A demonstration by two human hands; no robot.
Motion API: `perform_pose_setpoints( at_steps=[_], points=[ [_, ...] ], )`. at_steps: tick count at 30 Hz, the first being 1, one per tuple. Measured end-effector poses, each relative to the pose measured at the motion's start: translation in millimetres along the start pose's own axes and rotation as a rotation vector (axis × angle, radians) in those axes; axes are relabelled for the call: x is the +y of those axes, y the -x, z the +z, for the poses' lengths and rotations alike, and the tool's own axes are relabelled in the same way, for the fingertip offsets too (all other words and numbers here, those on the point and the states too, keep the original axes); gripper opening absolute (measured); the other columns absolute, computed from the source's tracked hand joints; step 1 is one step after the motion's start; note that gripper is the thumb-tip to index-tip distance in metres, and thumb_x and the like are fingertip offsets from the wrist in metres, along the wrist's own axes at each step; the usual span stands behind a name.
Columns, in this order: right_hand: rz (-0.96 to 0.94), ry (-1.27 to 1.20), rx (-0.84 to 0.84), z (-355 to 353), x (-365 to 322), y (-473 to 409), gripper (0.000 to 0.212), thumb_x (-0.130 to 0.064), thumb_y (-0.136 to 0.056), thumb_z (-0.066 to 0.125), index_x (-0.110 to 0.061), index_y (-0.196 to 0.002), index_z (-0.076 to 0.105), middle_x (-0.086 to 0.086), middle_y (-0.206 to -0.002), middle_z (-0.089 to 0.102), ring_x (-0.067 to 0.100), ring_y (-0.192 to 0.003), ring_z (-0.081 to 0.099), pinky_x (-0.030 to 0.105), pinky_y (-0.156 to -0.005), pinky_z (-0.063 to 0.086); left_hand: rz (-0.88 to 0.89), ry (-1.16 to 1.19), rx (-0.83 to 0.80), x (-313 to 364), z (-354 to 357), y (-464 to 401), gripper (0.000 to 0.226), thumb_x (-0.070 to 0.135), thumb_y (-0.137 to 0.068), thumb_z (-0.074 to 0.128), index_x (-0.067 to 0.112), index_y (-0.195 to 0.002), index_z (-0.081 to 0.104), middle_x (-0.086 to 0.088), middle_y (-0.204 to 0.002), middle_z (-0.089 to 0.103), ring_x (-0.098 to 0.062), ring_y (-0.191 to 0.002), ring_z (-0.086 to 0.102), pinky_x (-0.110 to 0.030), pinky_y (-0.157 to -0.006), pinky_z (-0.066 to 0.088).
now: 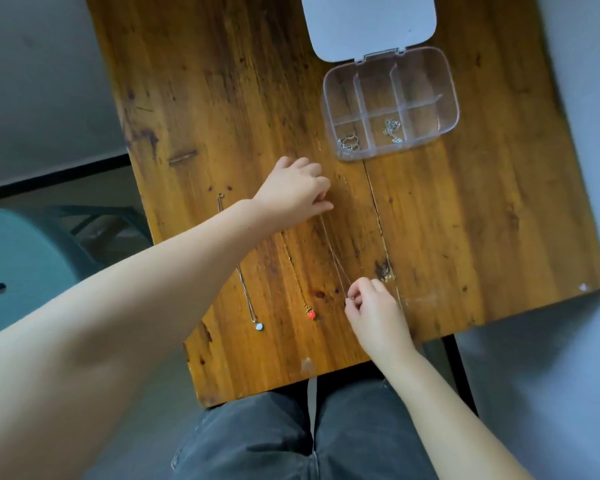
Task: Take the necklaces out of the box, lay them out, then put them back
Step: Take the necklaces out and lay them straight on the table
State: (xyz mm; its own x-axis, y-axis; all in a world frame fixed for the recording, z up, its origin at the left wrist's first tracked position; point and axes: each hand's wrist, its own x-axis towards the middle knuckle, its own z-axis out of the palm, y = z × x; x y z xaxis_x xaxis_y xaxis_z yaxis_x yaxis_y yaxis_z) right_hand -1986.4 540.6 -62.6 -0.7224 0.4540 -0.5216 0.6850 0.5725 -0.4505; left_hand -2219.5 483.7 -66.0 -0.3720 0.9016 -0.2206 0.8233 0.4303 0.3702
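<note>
A clear plastic box [447,109] with several compartments stands open at the far right of the wooden table, its white lid [368,22] folded back. Two silver necklaces [392,129] lie coiled in its near compartments. On the table a chain with a pale blue pendant [258,326] and a chain with a red pendant [310,314] lie stretched out side by side. A third thin chain [333,252] runs taut between my hands. My left hand [293,190] pinches its far end and my right hand [371,310] pinches its near end.
The wooden table [465,237] has a crack running down its middle and its near edge is just above my lap. A teal plastic stool [21,258] stands on the floor to the left. My left forearm crosses over the blue-pendant chain.
</note>
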Motion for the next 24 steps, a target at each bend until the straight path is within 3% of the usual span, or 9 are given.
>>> perform_pose_setpoints(
  at_steps=[3,6,8,11,13,16,18,20,24],
  points=[
    [-0.031,0.089,-0.028,-1,-1,-2,0.008,-0.024,-0.093,0.056,-0.018,-0.099,0.056,-0.003,-0.095,0.059,0.008,-0.069,0.056,0.012,-0.051,0.039,0.019,-0.054,-0.029,-2,10,3,0.025,0.036,-0.089,0.057,0.012,-0.095,0.059,-0.009,-0.106,0.055,-0.029,-0.107,0.047,-0.048,-0.103,0.031],
    [-0.064,0.041,-0.032,-33,-8,-23,0.017,-0.028,-0.092,0.056,-0.018,-0.106,0.06,-0.006,-0.091,0.055,0.004,-0.067,0.052,0.013,-0.052,0.038,-0.052,0.007,0.066,-7,7,5,0.026,0.033,-0.09,0.057,0.013,-0.106,0.054,-0.011,-0.115,0.054,-0.03,-0.111,0.046,-0.047,-0.105,0.031],
    [-0.114,-0.015,0.066,-69,-20,-53,0.016,-0.024,-0.093,0.055,-0.016,-0.104,0.062,-0.002,-0.094,0.059,0.006,-0.07,0.053,0.015,-0.058,0.045,-0.133,0.088,0.165,-8,1,1,0.033,0.029,-0.092,0.056,0.013,-0.12,0.05,-0.012,-0.118,0.056,-0.031,-0.112,0.048,-0.046,-0.102,0.034],
    [-0.247,-0.013,0.217,-118,-45,-112,0.017,-0.015,-0.094,0.053,-0.014,-0.103,0.067,0.005,-0.103,0.067,0.012,-0.083,0.057,0.008,-0.069,0.038,-0.218,0.173,0.283,-2,-11,-11,0.047,0.024,-0.092,0.056,0.016,-0.136,0.039,-0.012,-0.119,0.056,-0.03,-0.111,0.048,-0.043,-0.096,0.039],
    [-0.348,0.057,0.22,-136,-65,-146,0.021,-0.015,-0.095,0.051,-0.014,-0.106,0.068,0.007,-0.109,0.068,0.017,-0.094,0.061,0.016,-0.079,0.042,-0.211,0.168,0.288,3,-16,-20,0.046,0.024,-0.092,0.056,0.017,-0.135,0.041,-0.011,-0.122,0.056,-0.03,-0.114,0.047,-0.042,-0.096,0.039],
    [-0.5,0.423,0.043,-136,-83,-187,0.023,-0.015,-0.096,0.049,-0.018,-0.11,0.067,0.008,-0.105,0.068,0.024,-0.092,0.062,0.03,-0.073,0.049,-0.195,0.105,0.268,5,-16,-29,0.034,0.026,-0.093,0.055,0.016,-0.125,0.052,-0.009,-0.126,0.057,-0.028,-0.121,0.046,-0.042,-0.101,0.035],
    [-0.529,0.594,-0.112,-131,-88,-202,0.02,-0.016,-0.095,0.05,-0.018,-0.108,0.065,0.004,-0.088,0.062,0.023,-0.075,0.057,0.025,-0.055,0.042,-0.209,0.099,0.302,6,-15,-33,0.027,0.025,-0.093,0.055,0.016,-0.118,0.057,-0.008,-0.122,0.06,-0.027,-0.119,0.048,-0.042,-0.101,0.035],
    [-0.536,0.641,-0.19,-127,-87,-208,0.016,-0.016,-0.094,0.051,-0.018,-0.106,0.062,-0.001,-0.079,0.052,0.018,-0.065,0.05,0.023,-0.047,0.032,-0.214,0.092,0.337,7,-14,-35,0.023,0.024,-0.092,0.055,0.015,-0.112,0.061,-0.008,-0.117,0.063,-0.028,-0.116,0.05,-0.042,-0.098,0.037],
    [-0.511,0.592,-0.34,-128,-81,-219,0.018,-0.017,-0.094,0.049,-0.018,-0.108,0.06,-0.002,-0.081,0.054,0.011,-0.065,0.051,0.024,-0.052,0.038,-0.229,0.088,0.375,8,-11,-35,0.019,0.023,-0.092,0.056,0.013,-0.106,0.063,-0.01,-0.109,0.066,-0.03,-0.11,0.054,-0.042,-0.092,0.04]
  ],
)
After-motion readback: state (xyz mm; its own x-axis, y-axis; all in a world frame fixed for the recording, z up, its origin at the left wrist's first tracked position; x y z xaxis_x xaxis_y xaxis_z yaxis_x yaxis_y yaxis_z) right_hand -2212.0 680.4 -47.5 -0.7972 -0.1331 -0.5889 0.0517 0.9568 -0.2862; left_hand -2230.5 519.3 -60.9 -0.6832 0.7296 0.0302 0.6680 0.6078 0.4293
